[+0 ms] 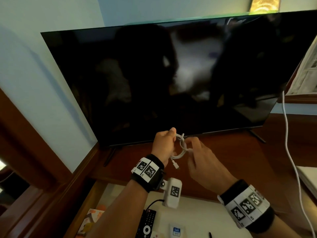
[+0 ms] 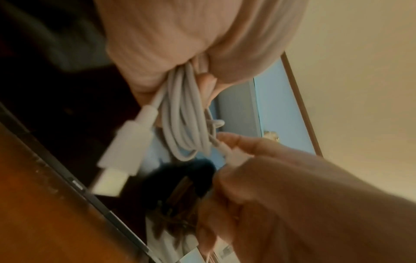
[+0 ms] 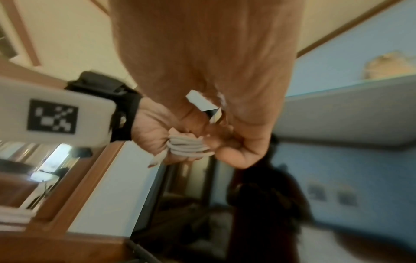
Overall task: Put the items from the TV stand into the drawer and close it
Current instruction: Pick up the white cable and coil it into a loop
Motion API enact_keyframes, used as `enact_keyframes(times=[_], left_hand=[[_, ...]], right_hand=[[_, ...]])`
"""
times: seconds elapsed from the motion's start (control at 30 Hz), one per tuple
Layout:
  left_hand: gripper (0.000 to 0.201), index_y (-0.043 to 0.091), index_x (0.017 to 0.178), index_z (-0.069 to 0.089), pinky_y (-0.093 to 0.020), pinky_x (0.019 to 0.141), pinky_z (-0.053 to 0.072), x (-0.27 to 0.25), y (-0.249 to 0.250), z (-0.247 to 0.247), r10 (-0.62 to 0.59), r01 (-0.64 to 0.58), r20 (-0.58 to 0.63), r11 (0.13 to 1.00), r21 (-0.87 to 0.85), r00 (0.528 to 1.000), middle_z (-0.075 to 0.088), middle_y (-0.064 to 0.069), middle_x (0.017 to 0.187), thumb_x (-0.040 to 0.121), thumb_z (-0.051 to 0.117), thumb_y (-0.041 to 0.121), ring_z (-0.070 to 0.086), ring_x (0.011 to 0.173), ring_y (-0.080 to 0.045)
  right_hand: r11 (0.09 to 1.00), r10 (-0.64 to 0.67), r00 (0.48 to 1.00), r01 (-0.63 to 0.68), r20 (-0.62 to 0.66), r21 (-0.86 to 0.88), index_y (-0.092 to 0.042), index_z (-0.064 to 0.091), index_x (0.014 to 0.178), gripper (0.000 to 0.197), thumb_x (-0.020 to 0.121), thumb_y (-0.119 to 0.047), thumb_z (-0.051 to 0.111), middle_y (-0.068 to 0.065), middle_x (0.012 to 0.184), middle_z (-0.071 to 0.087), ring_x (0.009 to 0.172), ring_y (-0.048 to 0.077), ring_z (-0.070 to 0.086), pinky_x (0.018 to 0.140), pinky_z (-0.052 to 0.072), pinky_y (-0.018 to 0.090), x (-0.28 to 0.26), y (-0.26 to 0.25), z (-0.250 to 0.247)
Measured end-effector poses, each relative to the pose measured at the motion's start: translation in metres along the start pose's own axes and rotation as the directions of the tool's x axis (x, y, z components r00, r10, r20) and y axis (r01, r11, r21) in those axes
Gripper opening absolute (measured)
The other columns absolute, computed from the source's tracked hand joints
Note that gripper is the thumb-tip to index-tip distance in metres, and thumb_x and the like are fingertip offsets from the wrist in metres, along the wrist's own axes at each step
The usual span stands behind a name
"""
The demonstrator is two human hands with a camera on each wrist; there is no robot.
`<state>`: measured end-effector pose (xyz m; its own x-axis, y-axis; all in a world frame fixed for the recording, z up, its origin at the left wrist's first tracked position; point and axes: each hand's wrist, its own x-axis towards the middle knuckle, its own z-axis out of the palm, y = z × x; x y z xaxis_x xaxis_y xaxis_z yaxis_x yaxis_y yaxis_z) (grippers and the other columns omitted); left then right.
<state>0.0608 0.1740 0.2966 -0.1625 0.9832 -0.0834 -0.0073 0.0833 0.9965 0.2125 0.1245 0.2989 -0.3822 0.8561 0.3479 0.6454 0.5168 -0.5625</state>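
Above the wooden TV stand (image 1: 214, 152), in front of the dark television (image 1: 163, 79), the left hand (image 1: 163, 145) had its fingers curled round a coiled white cable (image 1: 182, 148), held clear of the surface, with one plug (image 1: 175, 164) dangling below the wrist. The right hand (image 1: 200, 158) pinched the cable's other end at the coil between thumb and forefinger, its other fingers loosely spread. Below the hands, the open drawer (image 1: 197, 213) held a black remote (image 1: 146, 224), a small white packet (image 1: 176, 231) and a pen (image 1: 210, 235).
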Motion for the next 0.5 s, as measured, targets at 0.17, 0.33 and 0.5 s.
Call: enact_keyframes(times=[0.17,0.33,0.5], left_hand=[[0.047,0.02,0.061,0.042,-0.026,0.048,0.03,-0.001,0.0,0.003,0.014,-0.012,-0.03,0.998,0.054,0.999,0.032,0.005,0.051,0.105,0.049,0.035,0.031,0.045,-0.015],[0.047,0.022,0.059,0.041,-0.028,0.05,0.028,-0.001,0.006,0.001,0.016,-0.015,-0.011,0.997,0.081,1.0,0.032,0.003,0.054,0.103,0.05,0.034,0.03,0.046,-0.015],[0.044,0.019,0.064,0.04,-0.025,0.047,0.03,-0.005,0.007,-0.003,-0.013,0.006,0.051,0.992,0.122,0.999,0.034,-0.008,0.067,0.103,0.049,0.036,0.034,0.051,-0.016]], right_hand=[[0.894,0.015,1.0,-0.006,0.015,-0.449,-0.017,0.057,0.106,0.022,0.104,-0.025,0.037,0.001,0.098,0.054,0.081,0.014,0.049,0.071,0.045,0.027,0.003,-0.006,0.004],[0.993,0.099,0.976,-0.109,-0.196,-0.044,-0.025,0.048,0.098,0.008,0.101,-0.032,0.05,-0.007,0.092,0.049,0.065,0.008,0.048,0.056,0.048,0.022,0.008,-0.011,0.003],[0.992,0.04,0.954,-0.002,-0.299,0.126,-0.027,0.037,0.146,0.058,0.095,-0.007,0.058,-0.006,0.124,0.044,0.075,0.01,0.055,0.063,0.054,0.027,0.016,-0.003,-0.009]])
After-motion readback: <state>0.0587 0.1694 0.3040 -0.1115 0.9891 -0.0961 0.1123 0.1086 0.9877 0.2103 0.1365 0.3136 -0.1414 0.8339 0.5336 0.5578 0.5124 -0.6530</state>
